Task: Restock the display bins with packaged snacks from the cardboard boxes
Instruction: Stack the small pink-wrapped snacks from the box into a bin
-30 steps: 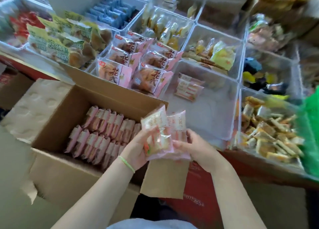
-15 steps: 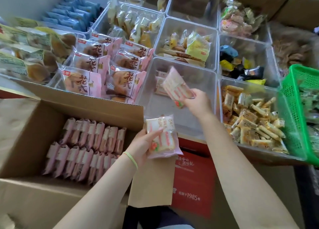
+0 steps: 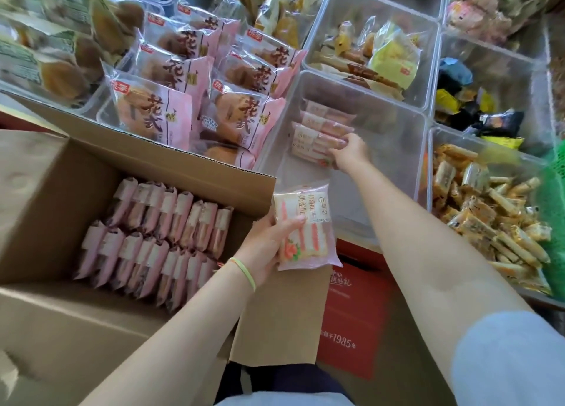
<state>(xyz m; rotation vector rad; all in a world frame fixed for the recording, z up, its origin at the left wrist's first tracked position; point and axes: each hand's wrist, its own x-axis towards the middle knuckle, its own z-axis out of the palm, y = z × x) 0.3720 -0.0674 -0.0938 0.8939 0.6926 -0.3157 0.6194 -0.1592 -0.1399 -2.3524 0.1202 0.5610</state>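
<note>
Setting a pink packet [image 3: 315,149] into the centre clear bin [image 3: 394,124], right hand [image 3: 351,153] pinches it; left hand [image 3: 269,240] grips another packet [image 3: 305,228]; careless release may topple the row.

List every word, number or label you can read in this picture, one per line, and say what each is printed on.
"花式": large characters on the pink bread packets in the bin left of the clear one.
"1985": on the red box below the bins; its other characters are too blurred.
Snack pack in the left hand: label print too small to read.
</note>
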